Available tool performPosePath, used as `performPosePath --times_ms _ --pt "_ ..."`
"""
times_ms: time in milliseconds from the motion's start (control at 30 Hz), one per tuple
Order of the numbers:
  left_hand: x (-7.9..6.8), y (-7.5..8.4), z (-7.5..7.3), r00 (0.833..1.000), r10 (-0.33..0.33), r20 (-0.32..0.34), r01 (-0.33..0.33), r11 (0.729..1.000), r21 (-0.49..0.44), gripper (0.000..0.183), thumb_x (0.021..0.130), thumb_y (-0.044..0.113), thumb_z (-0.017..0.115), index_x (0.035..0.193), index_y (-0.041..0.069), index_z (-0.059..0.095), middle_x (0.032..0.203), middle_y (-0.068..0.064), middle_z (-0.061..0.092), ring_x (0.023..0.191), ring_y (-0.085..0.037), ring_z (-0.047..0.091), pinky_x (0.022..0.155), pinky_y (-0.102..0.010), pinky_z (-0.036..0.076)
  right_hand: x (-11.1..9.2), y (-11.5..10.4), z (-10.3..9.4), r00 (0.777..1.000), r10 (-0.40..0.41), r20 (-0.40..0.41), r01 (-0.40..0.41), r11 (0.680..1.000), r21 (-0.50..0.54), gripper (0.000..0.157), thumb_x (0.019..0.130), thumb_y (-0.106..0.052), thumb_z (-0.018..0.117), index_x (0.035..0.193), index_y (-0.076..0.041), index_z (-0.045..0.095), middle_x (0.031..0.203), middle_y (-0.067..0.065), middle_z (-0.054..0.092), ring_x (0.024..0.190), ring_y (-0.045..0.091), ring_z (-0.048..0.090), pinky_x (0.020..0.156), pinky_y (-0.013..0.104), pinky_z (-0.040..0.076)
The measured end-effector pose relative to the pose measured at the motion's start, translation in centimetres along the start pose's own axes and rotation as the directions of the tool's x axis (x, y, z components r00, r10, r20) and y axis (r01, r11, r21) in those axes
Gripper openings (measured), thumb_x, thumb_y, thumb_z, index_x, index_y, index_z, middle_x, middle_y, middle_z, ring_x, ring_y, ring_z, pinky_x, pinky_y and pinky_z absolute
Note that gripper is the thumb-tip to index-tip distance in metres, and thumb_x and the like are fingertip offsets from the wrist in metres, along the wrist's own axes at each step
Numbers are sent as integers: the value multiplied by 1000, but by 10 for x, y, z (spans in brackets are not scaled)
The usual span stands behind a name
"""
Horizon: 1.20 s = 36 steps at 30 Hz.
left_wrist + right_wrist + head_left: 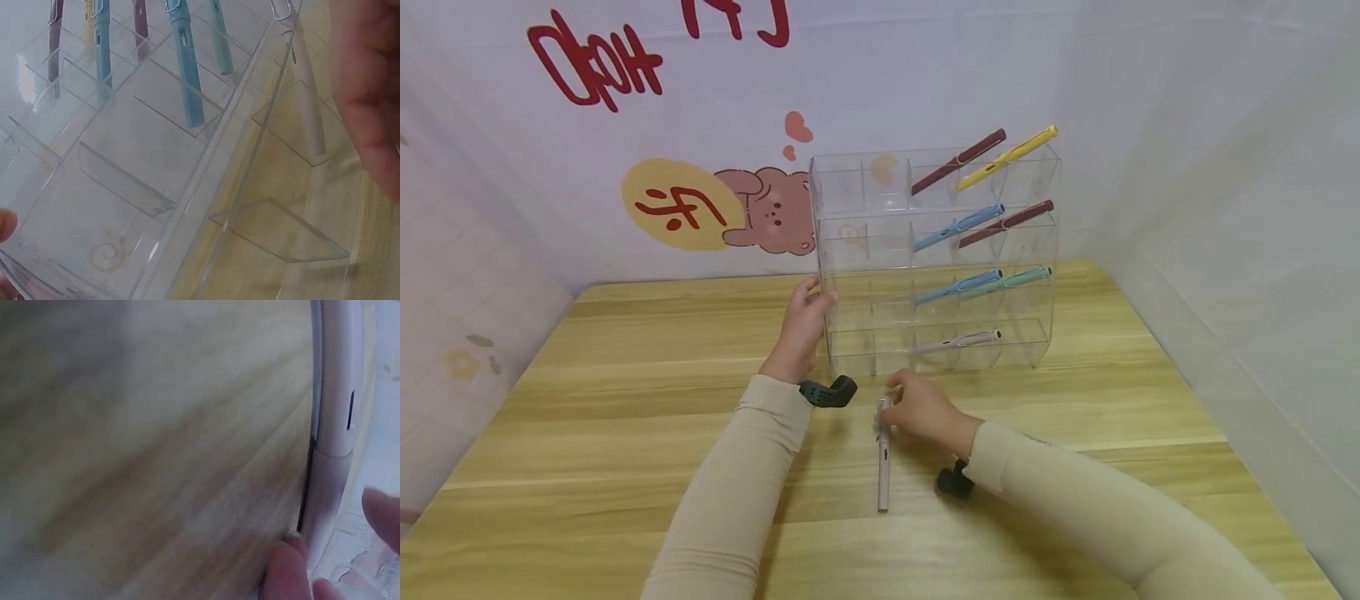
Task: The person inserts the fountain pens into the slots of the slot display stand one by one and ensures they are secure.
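Note:
My left hand holds the left side of a clear acrylic rack; in the left wrist view, fingertips show at its edge. On the table in front of the rack lies a pale pinkish-grey pen, pointing toward me. My right hand is at the pen's far end, and its fingertips pinch there, with one finger raised apart. The right wrist view shows the pen close up, a fingertip against its side. Part of the pen's far end is hidden by fingers.
Several pens stand tilted in the rack's right compartments: dark red, yellow, blue, green and a pale one in the bottom row. The wooden table meets a printed white curtain behind.

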<state>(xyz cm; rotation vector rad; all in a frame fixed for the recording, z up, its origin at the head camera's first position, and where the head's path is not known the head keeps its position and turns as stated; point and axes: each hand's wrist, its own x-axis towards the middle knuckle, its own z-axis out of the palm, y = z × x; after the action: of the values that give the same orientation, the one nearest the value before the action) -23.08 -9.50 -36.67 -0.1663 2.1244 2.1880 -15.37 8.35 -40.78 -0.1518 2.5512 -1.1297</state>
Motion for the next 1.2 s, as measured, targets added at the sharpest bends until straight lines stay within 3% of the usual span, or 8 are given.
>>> performPosePath --times_ms 333,533,867,1067,1200 --pt "-1 2 -1 1000 -8 5 8 1000 8 51 101 24 49 148 14 32 144 -14 38 134 -34 34 110 -51 26 3 -8 2 999 -31 30 35 989 -141 60 77 -19 81 125 5 54 111 16 65 79 18 55 75 33 48" --pt "0 3 -2 1000 -11 3 11 1000 16 53 101 25 49 149 15 30 145 -13 38 133 -31 36 110 -50 27 6 -10 2 998 -44 35 49 984 -170 60 76 -18 82 123 6 54 117 19 64 80 18 55 78 35 49" --pt "0 1 0 1000 -21 1 21 1000 0 53 100 24 50 148 15 31 145 -14 37 134 -33 34 110 -51 26 6 -11 2 997 -57 52 65 981 -182 49 75 -15 81 111 7 57 83 7 63 72 18 54 67 30 46" --pt "1 0 -1 1000 -26 -8 26 999 18 52 100 25 50 148 15 32 145 -13 38 132 -31 36 109 -51 27 10 -13 4 998 -31 47 39 979 -200 42 75 -14 82 107 5 61 85 7 64 74 18 55 70 31 48" --pt "1 0 -2 1000 -22 -9 22 1000 18 51 100 26 50 147 15 33 144 -12 39 131 -30 37 109 -50 27 11 -15 4 999 -26 44 35 972 -232 28 76 -12 80 95 1 64 84 5 63 71 16 53 65 30 46"
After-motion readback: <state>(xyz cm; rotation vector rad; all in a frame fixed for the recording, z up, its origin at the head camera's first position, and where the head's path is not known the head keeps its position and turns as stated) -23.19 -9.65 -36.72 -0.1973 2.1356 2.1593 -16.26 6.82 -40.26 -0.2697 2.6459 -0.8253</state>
